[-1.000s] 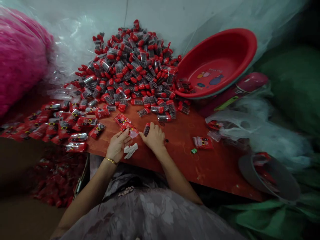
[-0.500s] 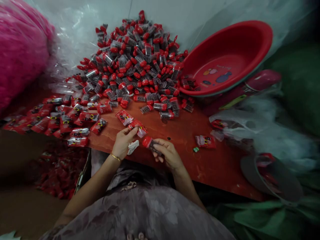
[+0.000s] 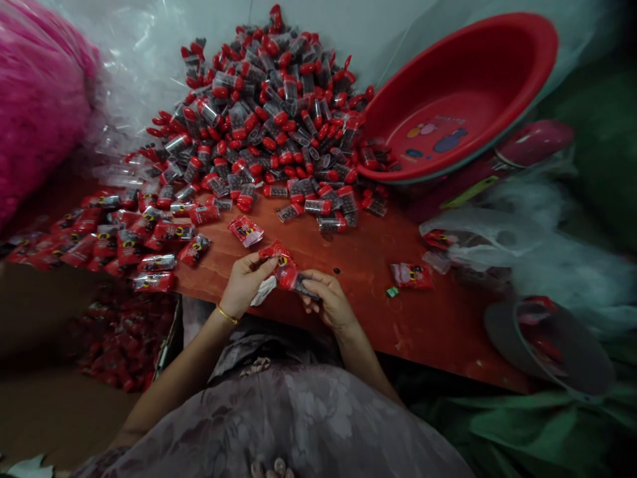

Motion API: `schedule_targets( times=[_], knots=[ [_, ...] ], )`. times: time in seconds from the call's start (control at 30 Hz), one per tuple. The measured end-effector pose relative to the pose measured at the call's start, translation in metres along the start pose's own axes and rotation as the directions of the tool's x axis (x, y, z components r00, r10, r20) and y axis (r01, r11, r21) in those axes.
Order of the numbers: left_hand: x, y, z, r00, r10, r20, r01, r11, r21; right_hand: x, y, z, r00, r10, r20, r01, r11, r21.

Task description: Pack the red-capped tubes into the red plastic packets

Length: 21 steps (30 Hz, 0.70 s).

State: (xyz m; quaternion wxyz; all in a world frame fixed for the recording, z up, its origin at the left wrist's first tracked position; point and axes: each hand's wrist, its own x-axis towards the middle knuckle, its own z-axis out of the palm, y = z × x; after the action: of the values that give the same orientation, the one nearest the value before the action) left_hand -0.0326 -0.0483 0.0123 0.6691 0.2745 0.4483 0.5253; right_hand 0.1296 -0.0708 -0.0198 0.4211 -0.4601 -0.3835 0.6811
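My left hand (image 3: 247,281) pinches a red printed wrapper (image 3: 279,252) between thumb and fingers, above the front of the red-brown table. From the right, my right hand (image 3: 329,297) grips a small clear tube (image 3: 304,286) with dark contents. The tube's red cap end meets the wrapper's opening; how far inside it sits is hard to tell. Behind my left hand lies another red wrapper (image 3: 245,230). A crumpled white piece (image 3: 263,291) is partly hidden beside my left fingers.
A heap of red-capped tubes (image 3: 269,113) fills the back, beside a tilted red basin (image 3: 458,99). Wrapped packets (image 3: 154,234) lie left, above a box of red packets (image 3: 122,332). At right are a red packet (image 3: 412,275) and a grey container (image 3: 502,332).
The tube in my right hand has moved left to the wrapper. My left hand has drawn its wrapper away from the other one on the table. The view has shifted slightly.
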Motion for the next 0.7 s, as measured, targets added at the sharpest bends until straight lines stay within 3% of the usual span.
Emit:
schedule_targets(
  times=[0.27, 0.47, 0.6, 0.7],
  knots=[
    [0.001, -0.016, 0.006, 0.996, -0.063, -0.060, 0.055, 0.991, -0.124, 0.001, 0.007, 0.004, 0.991, -0.132, -0.018, 0.129, 0.985, -0.110],
    [-0.003, -0.028, 0.007, 0.988, -0.037, -0.149, 0.023, 0.995, -0.094, 0.000, 0.017, 0.017, 0.933, -0.332, -0.141, 0.290, 0.922, -0.255],
    [-0.008, -0.035, 0.016, 0.980, -0.029, -0.198, 0.007, 0.994, -0.110, 0.000, 0.020, 0.025, 0.903, -0.371, -0.217, 0.309, 0.911, -0.273],
    [-0.008, -0.035, 0.018, 0.983, -0.023, -0.183, 0.005, 0.995, -0.097, 0.002, 0.014, 0.024, 0.914, -0.356, -0.193, 0.297, 0.914, -0.278]
  ],
)
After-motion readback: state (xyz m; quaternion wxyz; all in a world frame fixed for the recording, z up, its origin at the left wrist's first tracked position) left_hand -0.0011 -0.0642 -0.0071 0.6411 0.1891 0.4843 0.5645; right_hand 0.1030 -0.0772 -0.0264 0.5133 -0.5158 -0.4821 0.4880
